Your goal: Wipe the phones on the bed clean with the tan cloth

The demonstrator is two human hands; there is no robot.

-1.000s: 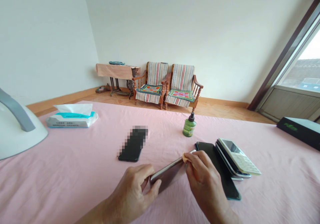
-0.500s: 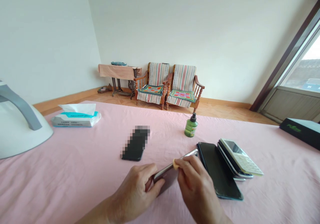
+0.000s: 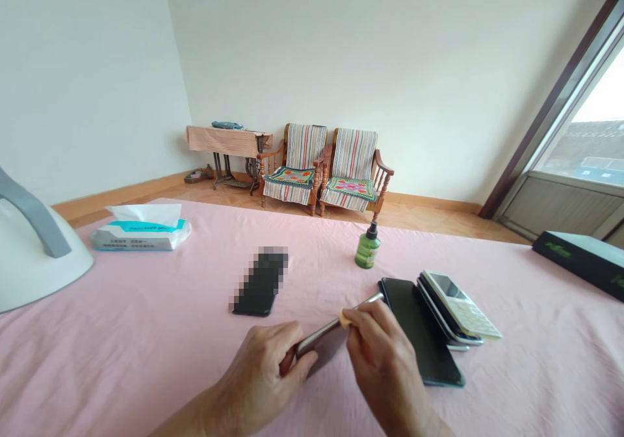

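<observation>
Tilted over the pink cloth, a phone with a silvery edge (image 3: 325, 341) is gripped at its left end by my left hand (image 3: 266, 373). My right hand (image 3: 387, 359) pinches a small yellowish piece (image 3: 345, 320) against the phone's upper edge. Close to the right hand lies a large dark phone (image 3: 419, 326), and beside it is a stack topped by a white keypad phone (image 3: 463, 307). A black phone (image 3: 262, 284), partly pixelated, lies beyond my left hand. Behind the hands stands a green bottle with a black cap (image 3: 367, 248).
A tissue pack (image 3: 141, 231) and a white object with a grey handle (image 3: 41, 248) are on the left of the pink cloth (image 3: 146, 333). A black box (image 3: 580, 264) sits at the far right. Two wooden chairs (image 3: 305, 154) stand beyond the cloth.
The view has shifted slightly, so the things on the cloth appear a little further left. Both hands keep their hold, with the yellowish piece still at the phone's edge.
</observation>
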